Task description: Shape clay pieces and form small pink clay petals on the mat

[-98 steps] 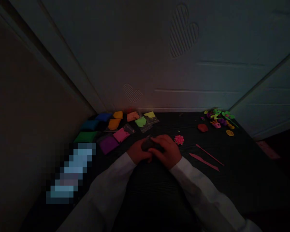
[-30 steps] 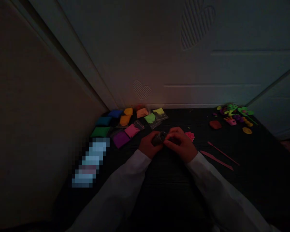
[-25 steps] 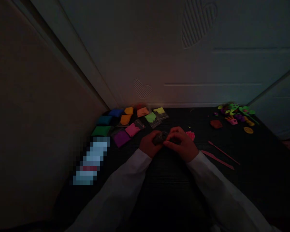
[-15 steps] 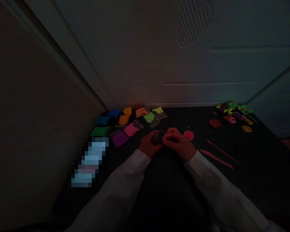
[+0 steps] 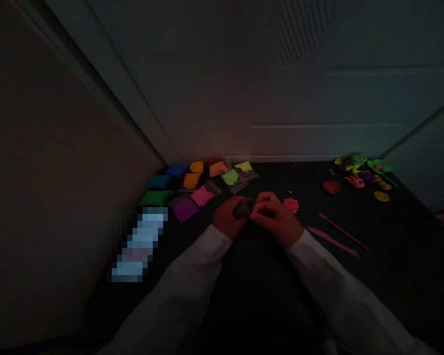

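Observation:
In the dim head view, my left hand (image 5: 227, 218) is wrapped round a dark grey, rounded lump (image 5: 244, 208); its exact kind is too dark to make out. My right hand (image 5: 276, 217) reaches it from the other side, thumb and fingertips pinched together at its edge. Whether those fingertips hold the lump's rim or some small piece cannot be seen. Just beyond the right hand lies a pink, crumbly-edged piece of clay (image 5: 291, 205). Two pink modelling tools, a flat knife (image 5: 333, 241) and a thin stick (image 5: 343, 230), rest to the right of my right wrist.
Bags of coloured clay, among them purple (image 5: 186, 209), pink (image 5: 203, 195) and green (image 5: 154, 198), lie at the back left. A blurred bright screen (image 5: 140, 244) is at the left. Colourful clay figures (image 5: 358, 172), a reddish-brown disc (image 5: 331, 187) and a yellow disc (image 5: 381, 196) sit back right.
The grey lump has turned slightly in my left hand, and its hollow-looking top shows less. My right fingers stay pinched at its edge. The whole view has shifted a little.

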A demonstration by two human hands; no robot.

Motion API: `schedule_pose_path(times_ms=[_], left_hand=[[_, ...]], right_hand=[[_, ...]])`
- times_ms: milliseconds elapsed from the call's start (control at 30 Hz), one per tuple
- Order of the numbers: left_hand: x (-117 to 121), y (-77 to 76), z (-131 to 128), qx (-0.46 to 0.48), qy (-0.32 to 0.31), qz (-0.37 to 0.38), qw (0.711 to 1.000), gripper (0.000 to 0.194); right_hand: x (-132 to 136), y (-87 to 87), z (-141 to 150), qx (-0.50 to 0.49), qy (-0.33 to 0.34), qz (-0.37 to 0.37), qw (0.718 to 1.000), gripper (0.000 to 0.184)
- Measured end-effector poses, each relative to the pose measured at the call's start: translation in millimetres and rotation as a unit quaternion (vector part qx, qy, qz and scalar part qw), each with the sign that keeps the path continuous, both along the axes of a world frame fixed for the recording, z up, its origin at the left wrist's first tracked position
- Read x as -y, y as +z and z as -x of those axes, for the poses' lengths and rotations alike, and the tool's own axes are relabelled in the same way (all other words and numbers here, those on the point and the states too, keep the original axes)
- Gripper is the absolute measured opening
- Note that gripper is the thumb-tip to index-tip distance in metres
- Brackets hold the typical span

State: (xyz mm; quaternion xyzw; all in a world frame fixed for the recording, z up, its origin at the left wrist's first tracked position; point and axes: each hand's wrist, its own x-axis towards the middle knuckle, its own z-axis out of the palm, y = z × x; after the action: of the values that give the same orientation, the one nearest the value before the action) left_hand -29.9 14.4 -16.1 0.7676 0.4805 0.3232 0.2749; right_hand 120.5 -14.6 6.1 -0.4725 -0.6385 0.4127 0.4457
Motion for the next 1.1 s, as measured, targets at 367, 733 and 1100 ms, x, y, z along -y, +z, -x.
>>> schedule_pose_path(times_ms=[367,733,1100], left_hand=[[1.4,2.6,-1.9,0.090,-0.032,0.153,0.984,0.033],[0.1,-2.5,2.2,0.301,-0.196,0.419,0.834,0.022],[-6.7,-5.5,3.8,0.314,-0.236,0.433,0.811,0.020]], right_hand=[[6.5,3.3,2.8,0.107,-0.077,-0.157,0.979,0.012],[0.3,-0.8,-4.1,0.179,-0.028,-0.184,0.966,0.022],[2.5,-5.9,-0.5,0.204,-0.018,-0.214,0.955,0.019]])
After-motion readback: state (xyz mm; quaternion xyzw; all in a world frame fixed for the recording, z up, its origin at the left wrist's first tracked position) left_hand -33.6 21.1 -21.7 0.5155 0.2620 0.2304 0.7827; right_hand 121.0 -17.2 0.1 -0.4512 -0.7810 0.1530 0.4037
